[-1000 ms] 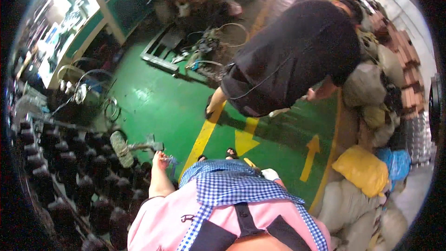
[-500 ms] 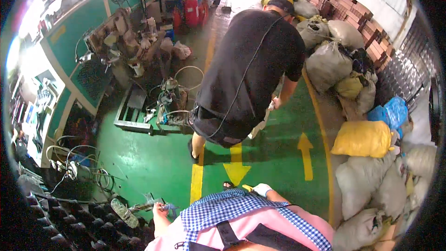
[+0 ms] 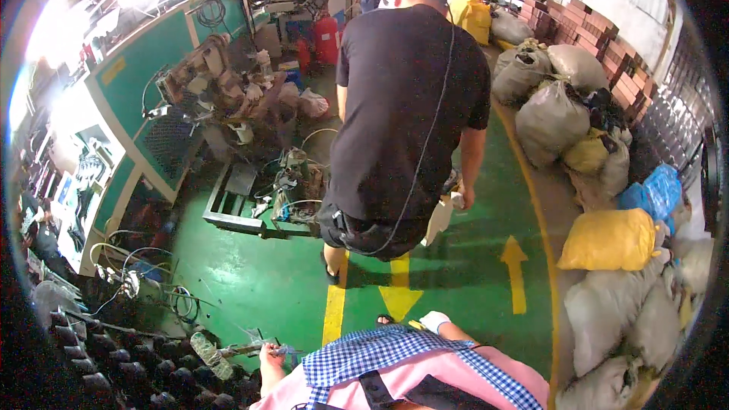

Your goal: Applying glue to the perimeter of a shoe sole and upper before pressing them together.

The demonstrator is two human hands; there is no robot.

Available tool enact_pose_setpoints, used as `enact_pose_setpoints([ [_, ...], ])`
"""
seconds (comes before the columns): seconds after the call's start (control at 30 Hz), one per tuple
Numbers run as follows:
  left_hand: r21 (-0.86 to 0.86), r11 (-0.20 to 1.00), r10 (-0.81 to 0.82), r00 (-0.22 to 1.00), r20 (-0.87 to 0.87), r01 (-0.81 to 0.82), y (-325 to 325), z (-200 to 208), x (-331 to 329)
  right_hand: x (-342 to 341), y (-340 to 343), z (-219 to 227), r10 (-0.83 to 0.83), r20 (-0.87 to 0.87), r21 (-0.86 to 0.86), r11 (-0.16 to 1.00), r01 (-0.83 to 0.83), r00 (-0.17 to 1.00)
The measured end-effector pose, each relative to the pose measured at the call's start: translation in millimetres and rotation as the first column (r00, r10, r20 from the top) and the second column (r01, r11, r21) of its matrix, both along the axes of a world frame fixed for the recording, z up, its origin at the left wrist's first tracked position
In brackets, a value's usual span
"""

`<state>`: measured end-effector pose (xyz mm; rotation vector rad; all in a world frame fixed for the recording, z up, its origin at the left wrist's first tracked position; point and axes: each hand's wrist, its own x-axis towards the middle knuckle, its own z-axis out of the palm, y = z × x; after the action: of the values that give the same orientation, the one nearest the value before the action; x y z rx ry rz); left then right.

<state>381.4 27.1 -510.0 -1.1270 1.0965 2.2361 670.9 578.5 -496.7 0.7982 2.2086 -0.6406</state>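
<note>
My left hand point(image 3: 271, 354), bare, is closed at the lower left around a thin, stick-like thing. One end of it, pale green, long and rounded point(image 3: 211, 355), looks wrapped in clear plastic; its kind cannot be made out. To the right, in front of my checked blue-and-white apron point(image 3: 380, 344), my right hand point(image 3: 435, 322) wears a white glove. Its fingers are closed on a small yellow object point(image 3: 416, 324), mostly hidden. Ahead of me a person in black point(image 3: 410, 114) stands with their back turned, a pale flat piece point(image 3: 438, 220) beside their right leg.
Filled sacks point(image 3: 553, 118) and a yellow bag point(image 3: 607, 239) line the right side. A metal frame point(image 3: 231, 201) with cables stands at left on the green floor point(image 3: 250, 281). Dark knobbly stock point(image 3: 137, 372) lies lower left. Red extinguishers point(image 3: 326, 38) and stacked brown blocks point(image 3: 577, 23) are farther back.
The person ahead has straightened from a bent stance, and their right arm now hangs lower. My view has shifted slightly; both my hands keep their hold.
</note>
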Motion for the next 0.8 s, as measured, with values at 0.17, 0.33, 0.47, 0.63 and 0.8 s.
enact_pose_setpoints([
  [0.17,0.000,0.999,-0.046,0.999,-0.016,0.046,4.9,29.0,19.0,-16.6,-2.5,12.7,-0.190,-0.017,-0.034,0.981,0.189,0.982],
  [0.33,-0.695,0.666,-0.712,0.511,-0.482,0.271,-1.2,65.2,81.2,-26.0,1.3,-10.5,-0.004,-0.079,-0.001,1.000,0.004,0.997],
  [0.47,-0.137,0.983,-0.157,0.943,-0.294,0.121,-3.6,39.3,81.7,-27.9,6.4,-24.8,0.224,-0.055,0.011,0.975,-0.224,0.973],
  [0.63,-0.161,0.987,0.030,1.000,0.008,-0.029,-8.9,-18.8,37.0,-40.8,16.7,-6.1,0.430,-0.073,0.008,0.903,-0.430,0.900],
  [0.8,-0.111,0.991,0.084,0.990,0.118,-0.071,-15.4,-38.1,38.7,-51.3,15.5,25.6,0.167,-0.017,-0.092,0.982,-0.167,0.986],
])
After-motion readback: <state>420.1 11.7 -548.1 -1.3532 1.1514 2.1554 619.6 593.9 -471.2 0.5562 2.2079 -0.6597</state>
